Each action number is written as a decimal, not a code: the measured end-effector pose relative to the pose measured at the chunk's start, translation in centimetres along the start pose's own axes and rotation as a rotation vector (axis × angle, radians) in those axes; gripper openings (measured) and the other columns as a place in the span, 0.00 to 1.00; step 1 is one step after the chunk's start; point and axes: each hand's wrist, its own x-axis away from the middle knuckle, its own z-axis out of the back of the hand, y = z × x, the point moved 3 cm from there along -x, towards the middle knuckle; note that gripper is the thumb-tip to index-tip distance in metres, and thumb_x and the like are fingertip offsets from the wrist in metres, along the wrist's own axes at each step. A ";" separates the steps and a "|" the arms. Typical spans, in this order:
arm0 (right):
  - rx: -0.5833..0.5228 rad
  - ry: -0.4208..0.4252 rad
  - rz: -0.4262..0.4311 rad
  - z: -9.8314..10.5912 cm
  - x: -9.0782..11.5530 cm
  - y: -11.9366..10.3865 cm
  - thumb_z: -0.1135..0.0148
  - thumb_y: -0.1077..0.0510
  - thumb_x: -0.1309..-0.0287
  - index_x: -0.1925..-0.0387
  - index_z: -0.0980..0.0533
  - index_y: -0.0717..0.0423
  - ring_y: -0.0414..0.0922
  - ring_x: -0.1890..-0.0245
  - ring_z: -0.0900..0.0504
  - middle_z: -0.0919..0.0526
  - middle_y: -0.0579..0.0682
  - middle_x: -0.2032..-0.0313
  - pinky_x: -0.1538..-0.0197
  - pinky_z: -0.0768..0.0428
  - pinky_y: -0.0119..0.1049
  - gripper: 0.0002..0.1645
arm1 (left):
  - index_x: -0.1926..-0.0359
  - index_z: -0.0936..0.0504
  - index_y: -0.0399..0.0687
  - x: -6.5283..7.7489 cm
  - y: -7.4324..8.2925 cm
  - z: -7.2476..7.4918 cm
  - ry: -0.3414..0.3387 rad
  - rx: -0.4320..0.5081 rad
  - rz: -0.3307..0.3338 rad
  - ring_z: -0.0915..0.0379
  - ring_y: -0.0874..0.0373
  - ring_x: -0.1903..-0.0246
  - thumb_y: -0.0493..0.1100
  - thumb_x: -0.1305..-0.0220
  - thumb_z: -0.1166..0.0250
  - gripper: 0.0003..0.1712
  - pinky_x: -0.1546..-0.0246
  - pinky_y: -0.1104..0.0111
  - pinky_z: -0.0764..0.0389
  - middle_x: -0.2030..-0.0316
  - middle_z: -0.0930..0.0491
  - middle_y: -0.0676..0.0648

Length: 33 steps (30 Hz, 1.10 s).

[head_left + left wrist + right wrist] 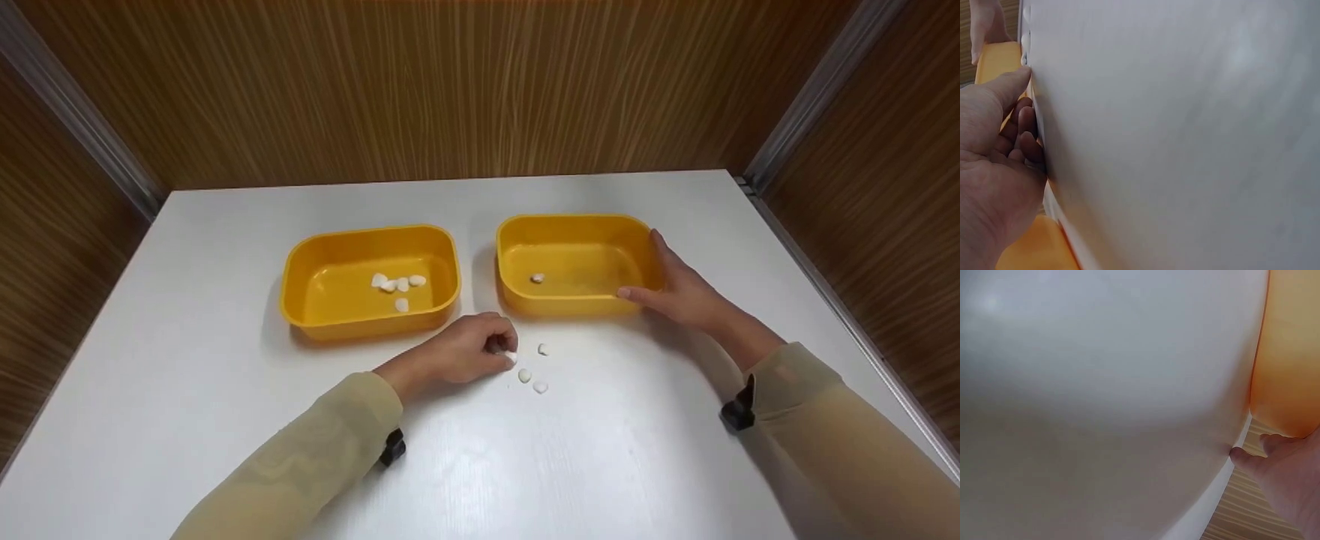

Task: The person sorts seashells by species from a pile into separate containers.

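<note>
On the white table my left hand (472, 349) has its thumb and index finger at a small white pebble (511, 357), pinching it. Its other fingers are curled, as the left wrist view also shows. Three more white pebbles (524, 375) lie just to the right of that hand. My right hand (679, 289) grips the right end of a yellow plastic bin (570, 306), thumb over the front rim and fingers along the side. Inside this bin is a single pebble (537, 277). A second yellow bin (367, 331), farther left, holds several white pebbles (403, 285).
The two bins stand side by side with a narrow gap between them. Behind the table (225, 225) rises a wood-grain panel (450, 90), with similar panels at both sides. Each sleeve has a black wrist device (392, 448) strapped on.
</note>
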 end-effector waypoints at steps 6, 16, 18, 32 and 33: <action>-0.011 -0.005 -0.001 0.0 0.0 0.0 0.28 0.34 0.36 0.15 0.73 0.48 0.59 0.17 0.57 0.64 0.54 0.15 0.19 0.58 0.63 0.75 | 0.56 0.17 0.45 0.1 0.2 0.0 -0.004 0.045 -0.002 0.27 0.60 0.62 0.36 0.31 0.28 0.07 0.57 0.69 0.24 0.65 0.22 0.53; -0.021 -0.006 -0.006 0.1 0.0 0.0 0.28 0.34 0.36 0.15 0.74 0.49 0.59 0.17 0.58 0.65 0.54 0.15 0.19 0.59 0.63 0.76 | 0.51 0.10 0.47 0.3 0.5 0.1 -0.031 0.031 0.020 0.28 0.61 0.63 0.36 0.30 0.28 0.09 0.56 0.69 0.26 0.68 0.22 0.57; -0.026 -0.005 -0.007 0.1 -0.1 0.0 0.27 0.34 0.36 0.15 0.73 0.49 0.58 0.17 0.56 0.64 0.54 0.15 0.19 0.59 0.63 0.76 | 0.50 0.10 0.47 0.3 0.6 0.2 -0.034 0.023 0.035 0.28 0.60 0.62 0.36 0.30 0.29 0.09 0.55 0.69 0.25 0.67 0.21 0.56; -0.036 0.004 0.022 0.0 0.1 0.0 0.27 0.35 0.36 0.14 0.71 0.43 0.59 0.19 0.50 0.60 0.53 0.15 0.19 0.57 0.65 0.74 | 0.47 0.13 0.41 -1.0 4.2 2.7 0.059 0.088 0.051 0.25 0.58 0.60 0.34 0.28 0.31 0.11 0.58 0.71 0.20 0.60 0.17 0.51; -0.028 0.004 0.017 0.0 0.1 0.0 0.27 0.35 0.36 0.14 0.71 0.44 0.59 0.19 0.51 0.60 0.54 0.15 0.19 0.57 0.65 0.74 | 0.48 0.13 0.42 -1.2 4.5 3.0 0.073 0.095 0.049 0.25 0.58 0.60 0.34 0.28 0.30 0.10 0.58 0.72 0.20 0.60 0.17 0.51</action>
